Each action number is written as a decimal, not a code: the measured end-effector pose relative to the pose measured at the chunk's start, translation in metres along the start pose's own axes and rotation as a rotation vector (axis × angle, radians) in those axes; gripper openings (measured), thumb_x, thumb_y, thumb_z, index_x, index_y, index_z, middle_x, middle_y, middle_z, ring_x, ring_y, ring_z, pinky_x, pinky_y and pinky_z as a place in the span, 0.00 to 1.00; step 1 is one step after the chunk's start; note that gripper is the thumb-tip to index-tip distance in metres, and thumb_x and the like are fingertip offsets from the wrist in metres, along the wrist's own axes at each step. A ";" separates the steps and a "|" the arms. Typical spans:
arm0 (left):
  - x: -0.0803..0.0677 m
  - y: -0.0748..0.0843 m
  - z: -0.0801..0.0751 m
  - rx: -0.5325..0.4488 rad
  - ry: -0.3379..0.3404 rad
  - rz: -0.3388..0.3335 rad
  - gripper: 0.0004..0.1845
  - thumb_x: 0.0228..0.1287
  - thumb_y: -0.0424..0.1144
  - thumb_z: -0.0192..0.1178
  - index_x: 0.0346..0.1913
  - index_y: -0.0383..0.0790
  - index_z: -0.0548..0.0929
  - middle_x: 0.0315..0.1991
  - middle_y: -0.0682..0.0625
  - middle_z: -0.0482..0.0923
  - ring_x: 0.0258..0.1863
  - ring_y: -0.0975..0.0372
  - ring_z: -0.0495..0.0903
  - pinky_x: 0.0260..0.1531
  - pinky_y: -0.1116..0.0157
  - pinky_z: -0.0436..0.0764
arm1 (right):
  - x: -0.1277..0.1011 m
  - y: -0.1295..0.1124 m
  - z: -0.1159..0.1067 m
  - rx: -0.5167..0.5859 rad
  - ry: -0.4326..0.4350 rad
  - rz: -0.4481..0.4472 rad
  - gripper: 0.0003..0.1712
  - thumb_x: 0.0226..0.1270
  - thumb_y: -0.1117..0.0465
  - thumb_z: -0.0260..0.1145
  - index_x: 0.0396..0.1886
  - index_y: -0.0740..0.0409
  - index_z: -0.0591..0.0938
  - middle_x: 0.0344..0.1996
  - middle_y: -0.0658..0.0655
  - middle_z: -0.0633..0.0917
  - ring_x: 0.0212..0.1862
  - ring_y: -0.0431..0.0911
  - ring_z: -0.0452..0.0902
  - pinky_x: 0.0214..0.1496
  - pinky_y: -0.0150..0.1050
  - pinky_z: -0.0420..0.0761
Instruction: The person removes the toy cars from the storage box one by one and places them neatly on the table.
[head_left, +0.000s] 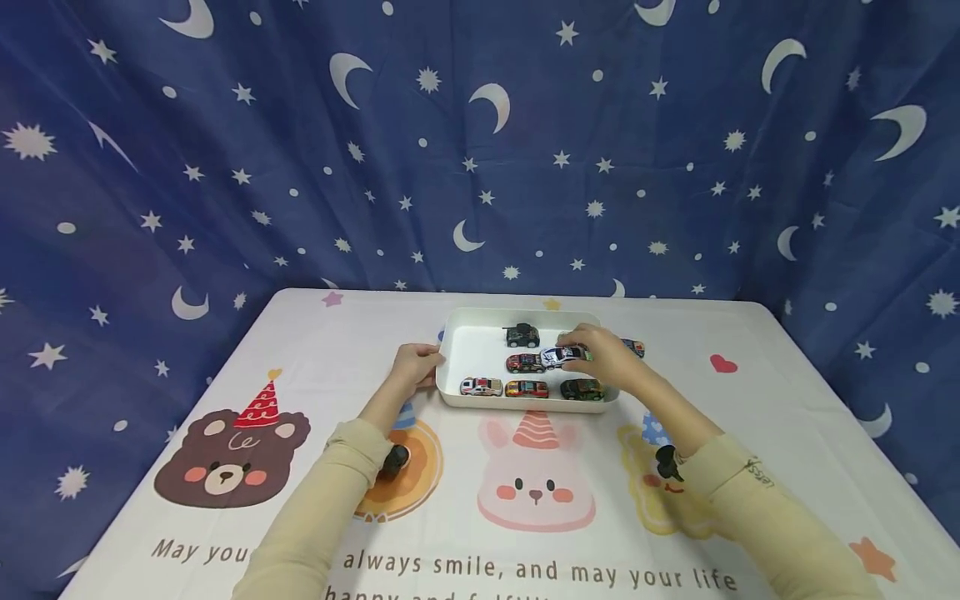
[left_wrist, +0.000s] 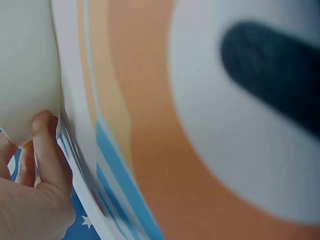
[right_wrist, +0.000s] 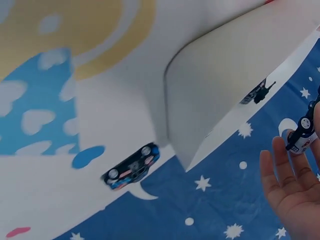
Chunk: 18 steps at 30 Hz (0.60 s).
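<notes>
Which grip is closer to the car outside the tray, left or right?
Right. The right grip holds a white car over the tray, just left of the outside car. The left grip is farther, holding the tray's left end.

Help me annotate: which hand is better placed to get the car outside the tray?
Probably the right hand, after releasing the white car it holds: the outside car lies beside the right end of the tray, near that hand. The left hand grips the opposite end.
</notes>
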<state>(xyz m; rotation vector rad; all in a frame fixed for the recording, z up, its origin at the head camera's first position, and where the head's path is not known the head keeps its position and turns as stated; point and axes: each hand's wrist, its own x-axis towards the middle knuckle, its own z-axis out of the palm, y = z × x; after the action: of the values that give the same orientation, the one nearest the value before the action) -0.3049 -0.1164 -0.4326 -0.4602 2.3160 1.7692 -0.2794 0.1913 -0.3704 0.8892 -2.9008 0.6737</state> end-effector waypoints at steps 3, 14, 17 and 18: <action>0.000 -0.001 -0.001 -0.006 -0.007 0.003 0.21 0.63 0.32 0.56 0.59 0.34 0.75 0.54 0.37 0.77 0.27 0.66 0.78 0.25 0.74 0.83 | -0.006 0.006 -0.002 -0.016 0.010 -0.015 0.21 0.58 0.64 0.69 0.50 0.67 0.80 0.44 0.62 0.82 0.45 0.55 0.78 0.46 0.49 0.82; 0.006 -0.002 0.000 -0.031 -0.024 0.001 0.21 0.62 0.32 0.56 0.59 0.33 0.75 0.53 0.37 0.78 0.28 0.66 0.79 0.27 0.72 0.85 | -0.023 0.027 -0.009 -0.038 0.023 -0.018 0.18 0.57 0.67 0.68 0.48 0.68 0.80 0.42 0.64 0.82 0.47 0.59 0.78 0.50 0.54 0.80; 0.004 -0.002 -0.003 -0.022 -0.022 0.003 0.20 0.62 0.32 0.56 0.58 0.32 0.76 0.52 0.36 0.78 0.27 0.66 0.79 0.26 0.73 0.84 | -0.028 0.035 -0.011 -0.028 0.021 -0.011 0.19 0.57 0.67 0.68 0.48 0.68 0.80 0.43 0.64 0.82 0.47 0.58 0.78 0.50 0.54 0.80; 0.003 -0.002 -0.003 -0.021 -0.021 0.006 0.20 0.62 0.32 0.57 0.58 0.32 0.76 0.52 0.36 0.78 0.27 0.66 0.79 0.26 0.73 0.85 | -0.029 0.037 -0.012 -0.023 0.017 -0.008 0.19 0.56 0.67 0.69 0.48 0.68 0.80 0.43 0.64 0.82 0.46 0.57 0.78 0.49 0.53 0.81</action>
<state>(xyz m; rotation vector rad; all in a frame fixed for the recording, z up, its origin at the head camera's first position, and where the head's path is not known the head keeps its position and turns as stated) -0.3068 -0.1205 -0.4345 -0.4360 2.2895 1.7937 -0.2764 0.2392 -0.3786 0.8873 -2.8823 0.6433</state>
